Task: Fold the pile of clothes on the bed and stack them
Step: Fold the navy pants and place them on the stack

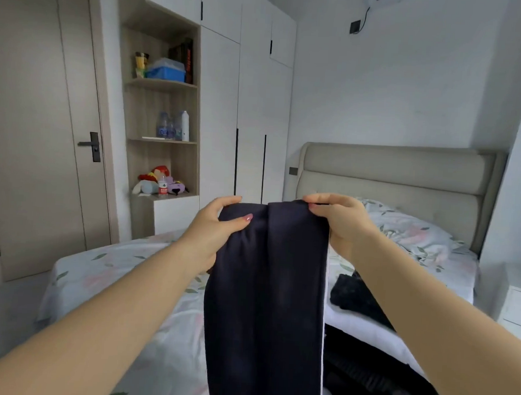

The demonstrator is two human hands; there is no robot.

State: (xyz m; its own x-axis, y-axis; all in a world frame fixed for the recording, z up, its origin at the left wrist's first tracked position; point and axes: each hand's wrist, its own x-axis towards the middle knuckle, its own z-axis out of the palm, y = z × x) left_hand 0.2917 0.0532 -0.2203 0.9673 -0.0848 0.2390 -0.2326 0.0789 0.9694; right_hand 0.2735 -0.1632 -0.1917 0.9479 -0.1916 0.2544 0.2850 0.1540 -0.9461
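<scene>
A dark navy garment [265,303] hangs lengthwise in front of me above the bed [122,274], folded down its middle. My left hand [215,228] pinches its top left corner with thumb over the cloth. My right hand [339,222] grips the top right corner. Behind the garment to the right lies the pile of clothes [362,365], mostly black pieces with a white one [358,326] between them. The garment's lower end runs out of view at the bottom.
The bed has a floral sheet and a beige padded headboard [405,174]. A white nightstand [519,301] stands at the right. Left of the bed are a door [39,125], open shelves [164,116] with bottles and toys, and white wardrobes [252,106].
</scene>
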